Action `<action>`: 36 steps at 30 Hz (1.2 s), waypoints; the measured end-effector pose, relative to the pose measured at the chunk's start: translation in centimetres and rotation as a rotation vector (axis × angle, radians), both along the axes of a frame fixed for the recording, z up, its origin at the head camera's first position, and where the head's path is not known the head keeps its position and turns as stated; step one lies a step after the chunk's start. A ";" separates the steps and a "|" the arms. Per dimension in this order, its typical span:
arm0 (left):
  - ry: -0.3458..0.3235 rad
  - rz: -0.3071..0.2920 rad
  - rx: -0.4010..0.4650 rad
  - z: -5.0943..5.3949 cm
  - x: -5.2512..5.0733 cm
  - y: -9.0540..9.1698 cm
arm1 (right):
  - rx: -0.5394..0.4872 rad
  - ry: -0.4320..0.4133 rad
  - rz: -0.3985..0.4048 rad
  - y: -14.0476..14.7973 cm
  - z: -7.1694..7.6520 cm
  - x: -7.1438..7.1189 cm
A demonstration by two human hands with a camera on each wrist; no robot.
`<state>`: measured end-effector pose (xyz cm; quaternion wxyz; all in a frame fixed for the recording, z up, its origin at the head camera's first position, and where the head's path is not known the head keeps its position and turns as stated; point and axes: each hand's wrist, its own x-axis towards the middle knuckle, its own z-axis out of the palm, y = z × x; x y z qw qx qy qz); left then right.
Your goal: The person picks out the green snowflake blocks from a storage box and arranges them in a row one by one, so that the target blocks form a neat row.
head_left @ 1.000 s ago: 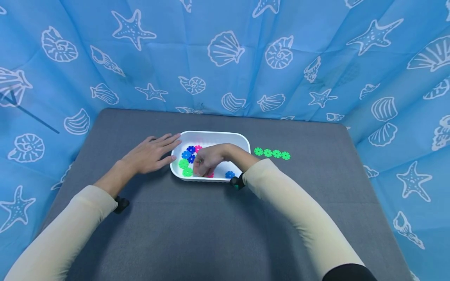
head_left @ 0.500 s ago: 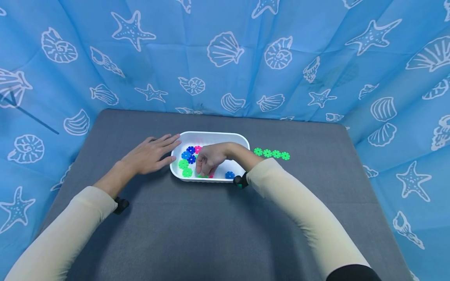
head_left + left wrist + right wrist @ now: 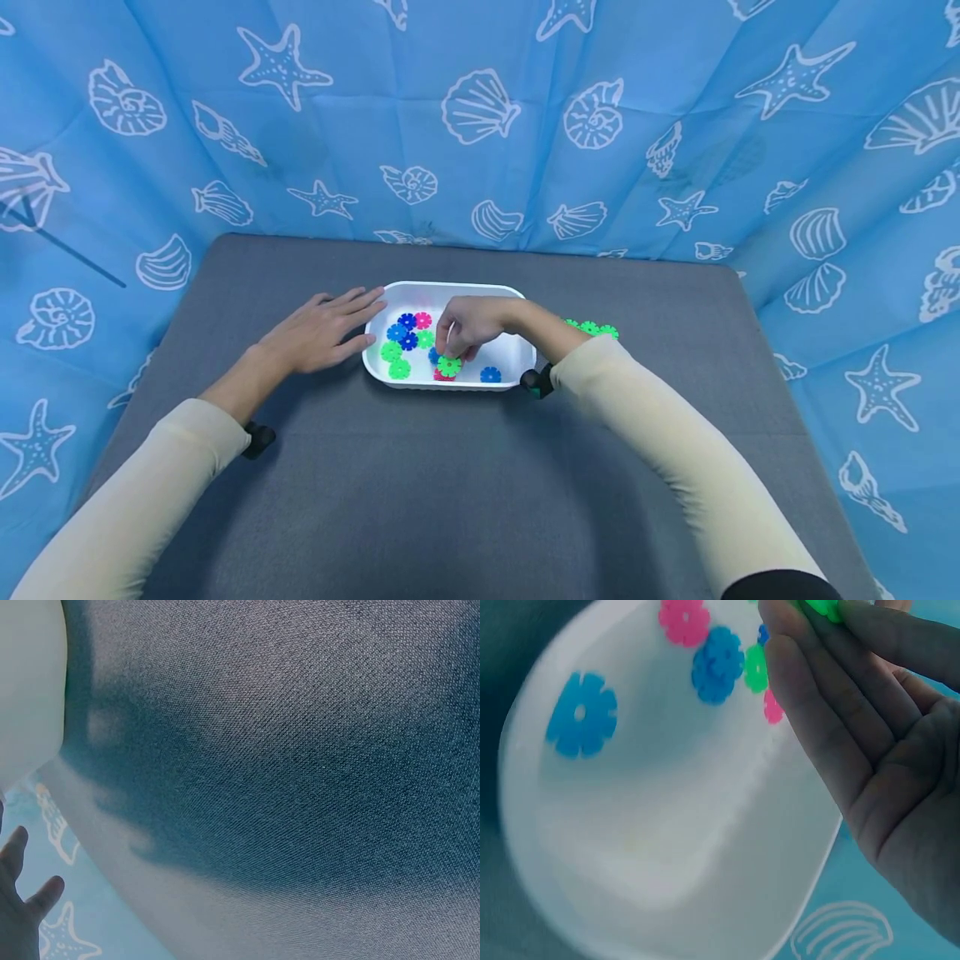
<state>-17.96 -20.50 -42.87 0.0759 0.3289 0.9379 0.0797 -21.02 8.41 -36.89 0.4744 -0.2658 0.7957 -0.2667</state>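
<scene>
My right hand (image 3: 480, 323) is over the white tray (image 3: 506, 291), pinching a green snowflake disc (image 3: 449, 367) between thumb and fingers. The same green disc (image 3: 824, 607) shows at the top edge of the right wrist view. My left hand (image 3: 322, 331) lies with fingers extended, its fingertips touching the tray's left rim. Inside the tray, green discs (image 3: 400, 368), dark blue discs (image 3: 407, 320) and a pink disc (image 3: 423, 320) gather on the left. A blue disc (image 3: 491, 375) lies alone toward the right. A second pink disc (image 3: 684, 621) sits beside overlapping blue discs (image 3: 717, 665).
Right of the tray, a row of green discs (image 3: 589, 328) lies on the grey cloth-covered table (image 3: 390, 483), partly hidden by the right forearm. A blue shell-patterned curtain (image 3: 345, 108) hangs behind and along the sides.
My right hand has lifted from the tray floor and shifted slightly right, with a green disc now visible in its fingers. The left hand has stayed in place.
</scene>
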 end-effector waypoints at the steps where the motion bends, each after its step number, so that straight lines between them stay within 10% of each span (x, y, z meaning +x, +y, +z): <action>1: -0.002 0.002 0.000 0.0 0.0 0.0 | -0.002 0.009 -0.006 0.3 0.1 0.0; 22: -0.012 -0.003 0.002 0.1 0.1 -0.1 | -0.164 0.105 -0.277 13.0 0.7 -0.5; 36: -0.011 -0.001 0.006 0.1 0.0 -0.1 | -0.162 0.259 -0.531 22.0 -2.8 1.4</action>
